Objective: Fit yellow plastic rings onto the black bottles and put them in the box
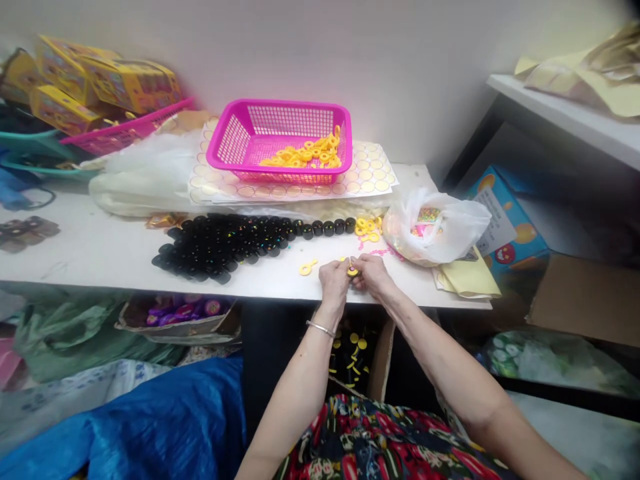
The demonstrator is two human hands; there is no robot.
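My left hand [334, 283] and my right hand [373, 275] meet at the table's front edge, fingers closed in a pinch. Between their fingertips sits a small round yellow piece [353, 272] with a dark centre, partly hidden by the fingers. To the left of my hands lies a loose yellow ring with a short stem [308, 268]. More yellow rings [369, 227] are heaped just beyond, beside small pink bits [381, 253]. A row of small black cups [329, 228] leads left into a large cluster of black cups [225, 243] with coloured specks in them.
A pink basket [279, 175] holding yellow rings stands at the back on sheets of round stickers [373, 167]. On the right is a white plastic bag [450, 223] of colourful bits. Under the table, an open carton [383, 360] contains black and yellow pieces. Yellow boxes [135, 87] fill the back left.
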